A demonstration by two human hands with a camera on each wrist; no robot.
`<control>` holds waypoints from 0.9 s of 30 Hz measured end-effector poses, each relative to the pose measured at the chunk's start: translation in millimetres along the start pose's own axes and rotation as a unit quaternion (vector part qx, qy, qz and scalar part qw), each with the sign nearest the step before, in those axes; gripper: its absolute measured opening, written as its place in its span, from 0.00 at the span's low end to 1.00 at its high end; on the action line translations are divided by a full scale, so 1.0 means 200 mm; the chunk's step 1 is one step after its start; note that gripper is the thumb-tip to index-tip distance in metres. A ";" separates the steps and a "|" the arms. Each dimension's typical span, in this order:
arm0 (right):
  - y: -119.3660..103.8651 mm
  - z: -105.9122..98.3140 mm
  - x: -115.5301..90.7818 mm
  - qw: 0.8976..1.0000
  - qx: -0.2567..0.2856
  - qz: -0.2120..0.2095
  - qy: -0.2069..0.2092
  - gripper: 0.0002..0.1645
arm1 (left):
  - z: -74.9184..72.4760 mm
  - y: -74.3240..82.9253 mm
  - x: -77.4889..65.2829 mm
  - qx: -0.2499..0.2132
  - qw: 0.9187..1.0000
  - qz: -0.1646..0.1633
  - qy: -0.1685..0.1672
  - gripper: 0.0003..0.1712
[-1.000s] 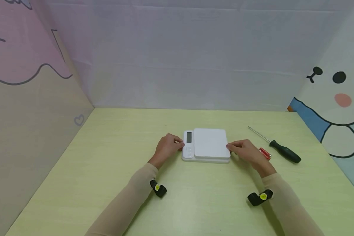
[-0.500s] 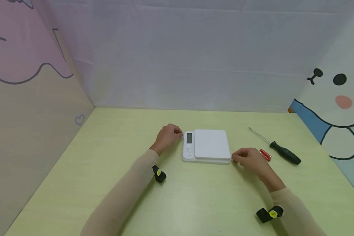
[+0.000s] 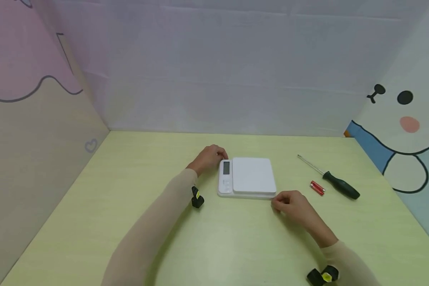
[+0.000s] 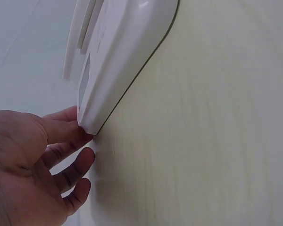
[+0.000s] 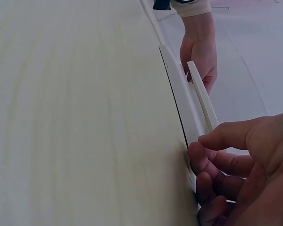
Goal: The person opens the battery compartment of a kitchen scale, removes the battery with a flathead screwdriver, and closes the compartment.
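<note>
A white digital kitchen scale (image 3: 254, 174) lies flat on the table, its small display and buttons on the left side. My left hand (image 3: 210, 157) pinches its far left corner. The left wrist view shows that thumb on the corner and a finger behind it, while the other fingers of the left hand (image 4: 42, 160) curl below. At the near right corner, my right hand (image 3: 293, 204) has thumb and forefinger on the scale's edge. In the right wrist view the right hand (image 5: 245, 169) covers that corner, hiding the exact contact.
Right of the scale lie two red batteries (image 3: 317, 188) side by side. Beyond them is a screwdriver (image 3: 339, 185) with a dark green handle, its shaft pointing back left. A pale wall (image 3: 214, 79) rises at the table's back edge, with printed side panels left and right.
My left hand has slid from the scale's left side to its far left corner. The right hand has come down from the right side to the near right corner. The scale stays about in place.
</note>
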State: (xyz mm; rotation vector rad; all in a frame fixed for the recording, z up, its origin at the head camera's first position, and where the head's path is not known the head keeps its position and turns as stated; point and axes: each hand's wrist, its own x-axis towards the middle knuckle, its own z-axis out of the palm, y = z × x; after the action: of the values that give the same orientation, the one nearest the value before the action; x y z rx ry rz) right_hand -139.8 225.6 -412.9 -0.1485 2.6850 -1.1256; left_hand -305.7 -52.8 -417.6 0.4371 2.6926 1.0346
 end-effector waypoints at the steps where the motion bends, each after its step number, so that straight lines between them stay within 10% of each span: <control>1: 0.00 0.00 0.00 1.000 -0.002 0.003 0.004 0.09 | 0.00 0.00 0.00 0.003 1.000 0.001 -0.004 0.13; 27: -0.02 -0.01 0.04 0.998 -0.023 0.035 0.040 0.25 | -0.05 -0.07 -0.04 0.047 0.998 0.020 -0.045 0.09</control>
State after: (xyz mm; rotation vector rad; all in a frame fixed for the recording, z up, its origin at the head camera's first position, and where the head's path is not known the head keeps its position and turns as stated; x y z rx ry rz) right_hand -148.6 222.7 -411.3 -0.0171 2.7635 -1.0719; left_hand -304.6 -70.6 -418.9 0.5436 2.6699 0.8799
